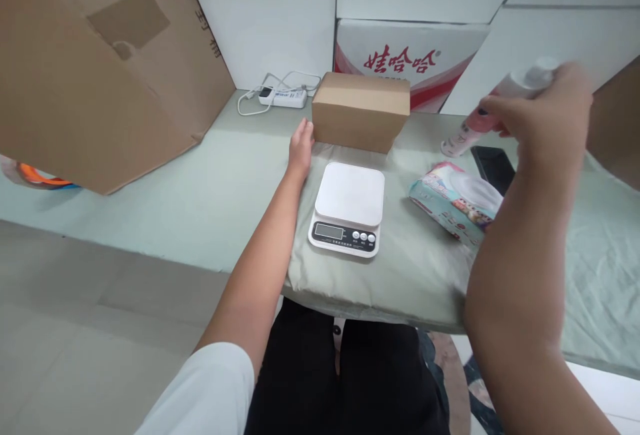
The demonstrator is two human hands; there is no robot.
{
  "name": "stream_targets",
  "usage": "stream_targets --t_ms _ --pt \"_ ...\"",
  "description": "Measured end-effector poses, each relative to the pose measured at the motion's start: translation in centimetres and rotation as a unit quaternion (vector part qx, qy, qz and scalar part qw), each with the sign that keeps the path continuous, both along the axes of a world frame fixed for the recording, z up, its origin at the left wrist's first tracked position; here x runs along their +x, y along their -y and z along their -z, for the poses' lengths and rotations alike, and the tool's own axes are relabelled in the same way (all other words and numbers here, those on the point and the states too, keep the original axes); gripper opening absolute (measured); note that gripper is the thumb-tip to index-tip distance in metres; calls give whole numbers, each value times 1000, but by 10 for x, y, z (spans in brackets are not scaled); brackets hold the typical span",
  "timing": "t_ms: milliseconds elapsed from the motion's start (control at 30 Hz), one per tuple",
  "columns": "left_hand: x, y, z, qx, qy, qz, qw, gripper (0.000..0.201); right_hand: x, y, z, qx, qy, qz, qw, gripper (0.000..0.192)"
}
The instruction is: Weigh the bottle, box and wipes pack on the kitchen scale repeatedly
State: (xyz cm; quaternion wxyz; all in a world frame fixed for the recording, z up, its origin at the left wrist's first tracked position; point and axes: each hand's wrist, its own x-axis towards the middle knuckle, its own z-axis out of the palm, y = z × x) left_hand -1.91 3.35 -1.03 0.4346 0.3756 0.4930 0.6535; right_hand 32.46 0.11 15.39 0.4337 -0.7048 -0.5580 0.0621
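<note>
My right hand (545, 105) is wrapped round a pink and white bottle (483, 118) and holds it tilted, its white top to the upper right. The bottle's lower end is near the table; whether it touches, I cannot tell. Outstretched fingers of my left hand (301, 148) lie against the left side of a small brown cardboard box (357, 118), without gripping it. In front of the box, a white kitchen scale (349, 205) sits on the cloth. A pack of wipes (455, 202) lies right of the scale, below the bottle.
A black phone (493, 167) lies behind the wipes. At the back, a white power strip (283, 97) with its cable sits left of the box. A large cardboard sheet (115, 75) leans over the left side, tape rolls (37, 175) beneath it. A printed carton (410, 55) stands behind.
</note>
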Motion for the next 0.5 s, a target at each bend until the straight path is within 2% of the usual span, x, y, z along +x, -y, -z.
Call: stream_targets --t_ms 67,233,400,500 --pt "0 0 1 1 -1 -2 1000 71 5 0 3 -45 -6 63 997 56" --pt "0 1 3 2 1 -4 1000 63 6 -1 5 -152 17 95 984 65" --pt "-1 0 4 5 1 -3 1000 63 12 -9 12 -175 13 91 980 74" --pt "-1 -1 6 7 -1 -4 1000 66 15 -12 18 -154 35 92 983 74"
